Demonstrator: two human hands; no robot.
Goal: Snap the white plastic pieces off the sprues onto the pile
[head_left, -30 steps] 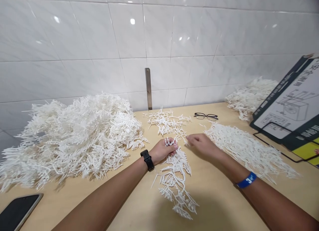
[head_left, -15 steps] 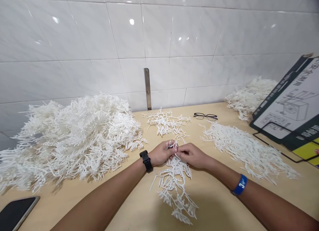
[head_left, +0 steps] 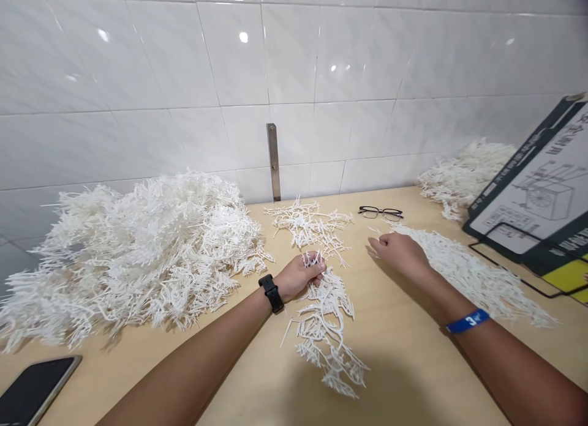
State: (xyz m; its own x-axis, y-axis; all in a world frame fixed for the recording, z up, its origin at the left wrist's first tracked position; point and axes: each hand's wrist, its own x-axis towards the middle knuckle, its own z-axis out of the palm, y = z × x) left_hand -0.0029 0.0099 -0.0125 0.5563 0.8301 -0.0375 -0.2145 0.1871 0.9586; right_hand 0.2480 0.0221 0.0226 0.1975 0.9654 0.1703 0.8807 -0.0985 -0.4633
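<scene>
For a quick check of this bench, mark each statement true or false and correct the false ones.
The left hand holds white branched strands: true.
The right hand wears a black watch: false. It wears a blue wristband; the watch is on the left wrist.
The glasses lie on the wooden table: true.
The smartphone lies on top of the large white pile: false. It lies on the table, apart from the pile.
</scene>
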